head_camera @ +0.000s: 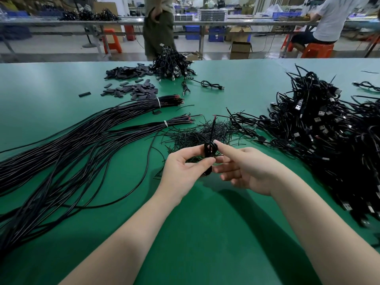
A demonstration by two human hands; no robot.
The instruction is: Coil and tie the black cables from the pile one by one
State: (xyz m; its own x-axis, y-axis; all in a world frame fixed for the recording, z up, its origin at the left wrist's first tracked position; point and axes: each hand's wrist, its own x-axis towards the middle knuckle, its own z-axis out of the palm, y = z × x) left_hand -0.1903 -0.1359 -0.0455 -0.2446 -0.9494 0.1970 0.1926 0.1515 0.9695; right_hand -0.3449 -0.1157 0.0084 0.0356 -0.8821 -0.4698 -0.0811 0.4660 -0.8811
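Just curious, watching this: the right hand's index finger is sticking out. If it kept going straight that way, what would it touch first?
Most likely the small coiled cable pinched by the left hand: the right hand points its fingertip up-left, right beside the coil's top loop, though depth is uncertain.

1. The surface is plain green.
2. The cable bundles are black, banded with white ties.
3. The stools are orange.
4. The crates are blue.
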